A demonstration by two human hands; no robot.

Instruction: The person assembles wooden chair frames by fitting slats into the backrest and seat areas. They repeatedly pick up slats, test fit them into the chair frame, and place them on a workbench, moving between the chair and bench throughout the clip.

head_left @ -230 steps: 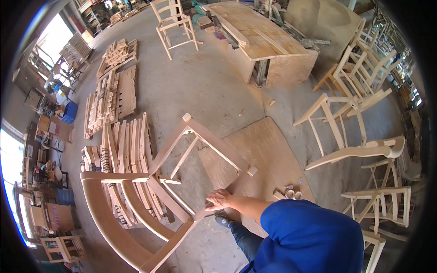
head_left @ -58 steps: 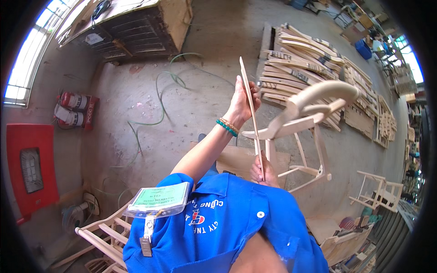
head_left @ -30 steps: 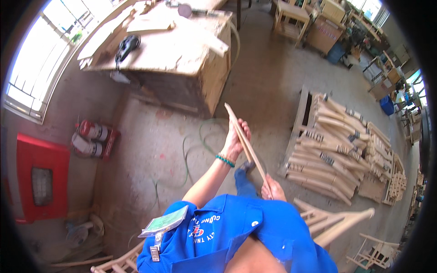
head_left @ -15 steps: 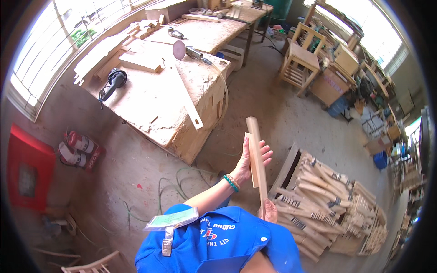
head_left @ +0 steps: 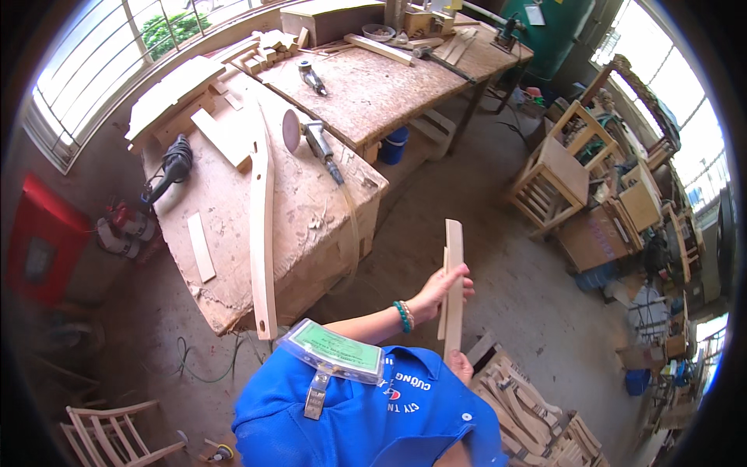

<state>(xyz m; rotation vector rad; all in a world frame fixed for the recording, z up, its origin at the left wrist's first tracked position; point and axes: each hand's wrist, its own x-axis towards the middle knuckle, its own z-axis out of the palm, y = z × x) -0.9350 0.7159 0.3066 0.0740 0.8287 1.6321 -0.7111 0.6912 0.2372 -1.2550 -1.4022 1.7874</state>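
A long pale wooden slat (head_left: pixel 454 268) stands nearly upright in front of me, with a shorter, thinner wooden strip (head_left: pixel 443 321) lying along its left side. My left hand (head_left: pixel 437 296), with beads at the wrist, is closed around both pieces near their middle. At the slat's lower end, my right hand (head_left: pixel 461 366) grips it; most of that hand's fingers are hidden. Nearest on the left is a wooden workbench (head_left: pixel 311 257), where a long curved wooden part (head_left: pixel 263 226) overhangs the front edge.
An air sander with a round disc (head_left: pixel 315 142), a black power tool (head_left: pixel 173 167) and a loose thin strip (head_left: pixel 201 247) lie on the bench. Stacked wooden parts (head_left: pixel 517 409) sit low at right. A wooden chair (head_left: pixel 562 167) stands farther back; a green hose (head_left: pixel 206 377) crosses the floor.
My view has swung, so the bench sits closer and the stacked parts lower. My left hand's spread fingers have curled around the slat, which stands more upright.
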